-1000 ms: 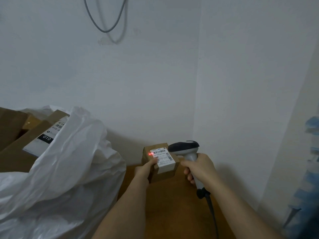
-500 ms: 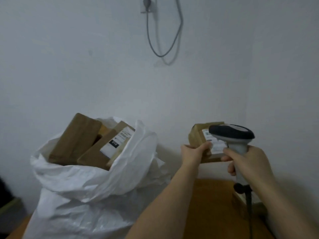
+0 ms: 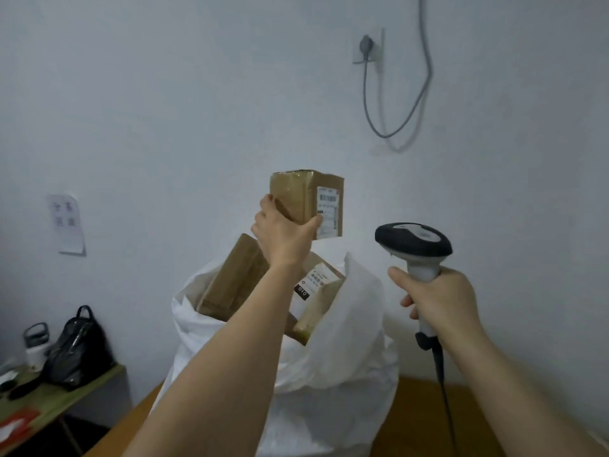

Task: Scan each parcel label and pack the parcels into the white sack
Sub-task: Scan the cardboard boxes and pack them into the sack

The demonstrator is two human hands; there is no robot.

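While the thumb and fingers of the left hand (image 3: pixel 283 232) are curled around its lower corner, a small cardboard parcel (image 3: pixel 306 201) is held raised at the frame's centre, above the open mouth of the white sack (image 3: pixel 329 374), its label turned to the right. Lower right, the handle of the barcode scanner (image 3: pixel 416 255) is gripped by the right hand (image 3: pixel 441 301), the head upright and apart from the parcel. Two larger boxes (image 3: pixel 230 285) are seen standing tilted in the sack, partly hidden by the left forearm. A black bag (image 3: pixel 79 351) and a bottle (image 3: pixel 38 347) are set on a green table (image 3: pixel 59 397) at lower left; a plugged cable (image 3: pixel 395 94) is hung at upper right. Compared with half a second ago, the parcel has been lifted leftward away from the scanner.
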